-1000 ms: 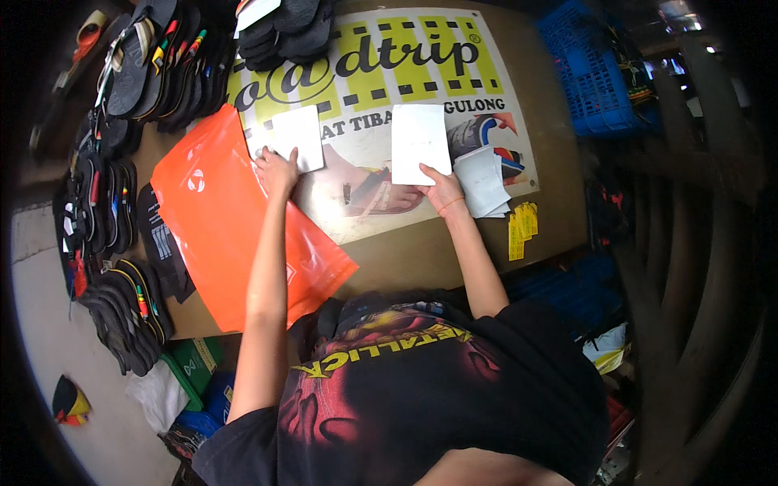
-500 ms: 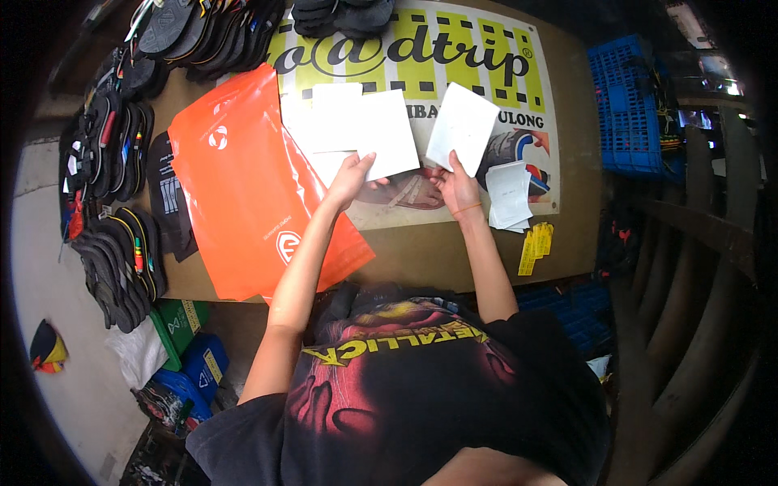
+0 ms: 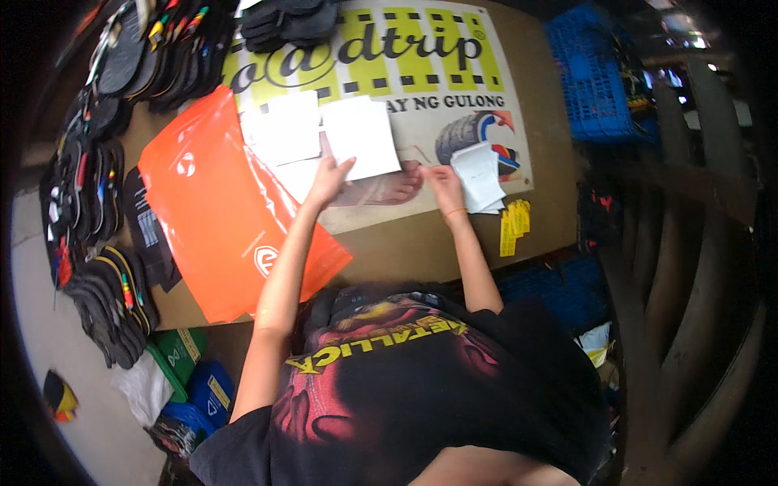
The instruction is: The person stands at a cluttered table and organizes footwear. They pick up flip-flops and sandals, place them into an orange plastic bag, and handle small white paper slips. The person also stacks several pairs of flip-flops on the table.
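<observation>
Pinched under the thumb of my left hand [image 3: 331,181] are white paper sheets [image 3: 361,139], held above the printed poster; their upper edges look slightly offset. Left of them, another white sheet [image 3: 292,125] lies partly over more white paper. The fingertips of my right hand [image 3: 443,186] are drawn together just right of the held sheets. Whether anything thin is between them is too small to make out. Close by on the right is a fanned pile of small white papers [image 3: 480,180] with faint marks.
A large orange plastic bag [image 3: 235,211] covers the table's left part. Black sandals [image 3: 101,194] hang and stack along the left edge, with more soles [image 3: 290,24] at the back. Yellow tags [image 3: 514,225] lie near the right front edge. A blue crate [image 3: 590,81] stands beyond.
The white sheet that my right hand held up is out of that hand and appears to be with the sheets in my left. My right hand has lowered slightly. The view has shifted.
</observation>
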`<act>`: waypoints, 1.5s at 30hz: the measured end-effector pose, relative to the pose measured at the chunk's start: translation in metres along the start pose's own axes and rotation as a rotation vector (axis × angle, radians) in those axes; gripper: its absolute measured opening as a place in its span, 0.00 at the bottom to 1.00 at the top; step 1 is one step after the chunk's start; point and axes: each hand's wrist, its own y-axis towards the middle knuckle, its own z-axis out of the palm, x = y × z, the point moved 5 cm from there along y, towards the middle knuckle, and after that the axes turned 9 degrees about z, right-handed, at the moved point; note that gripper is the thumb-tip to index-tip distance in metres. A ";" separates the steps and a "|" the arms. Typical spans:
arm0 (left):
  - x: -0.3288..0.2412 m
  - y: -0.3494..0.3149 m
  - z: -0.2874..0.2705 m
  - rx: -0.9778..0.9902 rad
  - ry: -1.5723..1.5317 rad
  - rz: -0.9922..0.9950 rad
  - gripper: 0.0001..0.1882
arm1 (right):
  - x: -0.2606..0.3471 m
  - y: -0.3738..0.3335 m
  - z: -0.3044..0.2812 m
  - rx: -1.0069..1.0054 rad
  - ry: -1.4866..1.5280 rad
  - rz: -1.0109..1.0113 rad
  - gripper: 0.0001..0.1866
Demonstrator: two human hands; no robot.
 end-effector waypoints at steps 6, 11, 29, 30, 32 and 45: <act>0.005 0.016 -0.021 -0.121 0.421 0.100 0.31 | -0.095 0.001 -0.180 -0.899 -0.528 0.293 0.31; 0.015 -0.032 -0.014 -0.135 0.553 0.206 0.30 | -0.138 0.016 -0.147 -0.359 0.559 0.528 0.22; 0.047 -0.130 0.053 -0.370 -0.128 0.442 0.18 | -0.010 -0.136 0.041 0.057 -0.379 -0.516 0.13; 0.054 -0.130 0.052 -0.390 -0.101 0.423 0.14 | -0.008 -0.142 0.044 0.054 -0.383 -0.585 0.13; 0.061 -0.131 0.048 -0.452 -0.116 0.455 0.12 | -0.005 -0.152 0.048 0.061 -0.391 -0.644 0.14; 0.058 -0.158 -0.007 -0.632 -0.237 0.406 0.21 | 0.015 -0.074 0.002 0.070 -0.260 -0.412 0.11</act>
